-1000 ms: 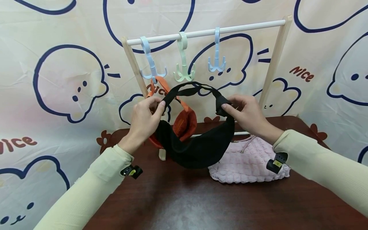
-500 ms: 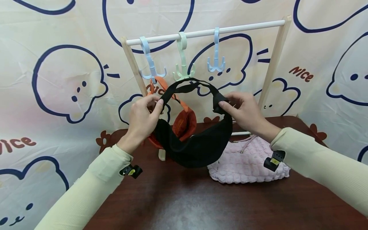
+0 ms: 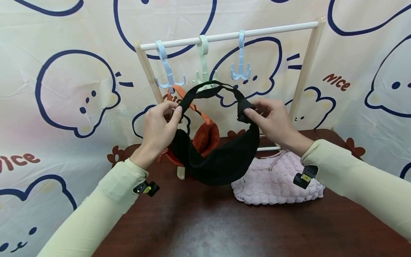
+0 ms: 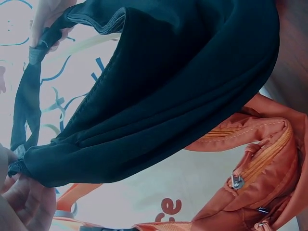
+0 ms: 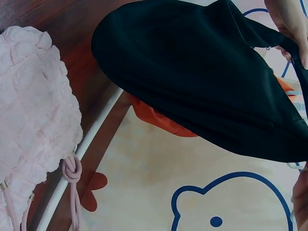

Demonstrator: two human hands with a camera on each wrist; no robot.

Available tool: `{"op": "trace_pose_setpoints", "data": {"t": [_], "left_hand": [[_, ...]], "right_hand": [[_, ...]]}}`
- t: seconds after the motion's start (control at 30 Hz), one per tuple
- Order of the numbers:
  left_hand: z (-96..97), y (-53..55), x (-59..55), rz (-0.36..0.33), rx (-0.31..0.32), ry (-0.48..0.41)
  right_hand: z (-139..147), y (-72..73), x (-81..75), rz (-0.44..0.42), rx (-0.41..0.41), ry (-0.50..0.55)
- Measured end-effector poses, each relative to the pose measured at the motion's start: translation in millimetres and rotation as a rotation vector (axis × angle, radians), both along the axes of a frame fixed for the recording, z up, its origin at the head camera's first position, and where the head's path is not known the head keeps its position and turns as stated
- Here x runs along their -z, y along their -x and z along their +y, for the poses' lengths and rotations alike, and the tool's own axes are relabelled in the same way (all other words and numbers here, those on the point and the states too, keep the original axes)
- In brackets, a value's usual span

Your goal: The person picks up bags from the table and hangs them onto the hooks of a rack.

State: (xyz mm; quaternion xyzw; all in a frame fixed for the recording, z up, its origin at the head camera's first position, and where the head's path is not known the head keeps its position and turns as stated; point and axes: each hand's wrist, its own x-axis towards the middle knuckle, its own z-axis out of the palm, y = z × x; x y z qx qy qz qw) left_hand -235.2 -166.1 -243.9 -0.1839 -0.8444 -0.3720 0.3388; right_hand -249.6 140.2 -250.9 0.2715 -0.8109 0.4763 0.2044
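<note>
In the head view, I hold up the black, soft-fabric crescent-shaped bag (image 3: 221,164) mid-frame. My left hand (image 3: 162,123) and right hand (image 3: 273,117), apart, pinch either end of its black fabric strap (image 3: 207,93). I take this step to be presenting the arched strap to the pale-green plastic four-prong hook (image 3: 203,53), upper centre; the next move seems to call for raising the arch over a prong while keeping it spread. I can't tell how close they are in depth.

In the left wrist view, the bag slants from the top to my left fingers, lower left; my right hand grips at upper left.

In the right wrist view, the bag spans upper centre to right, between my hands at the right edge.
</note>
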Motion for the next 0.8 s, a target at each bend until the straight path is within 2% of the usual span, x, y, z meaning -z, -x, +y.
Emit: {"op": "trace_pose_setpoints", "data": {"t": [0.8], "left_hand": [[7.2,2.2,-20.7,0.008,0.013,-0.057]], "right_hand": [[-3.4,1.3,-14.0,0.046,0.047,0.018]]}}
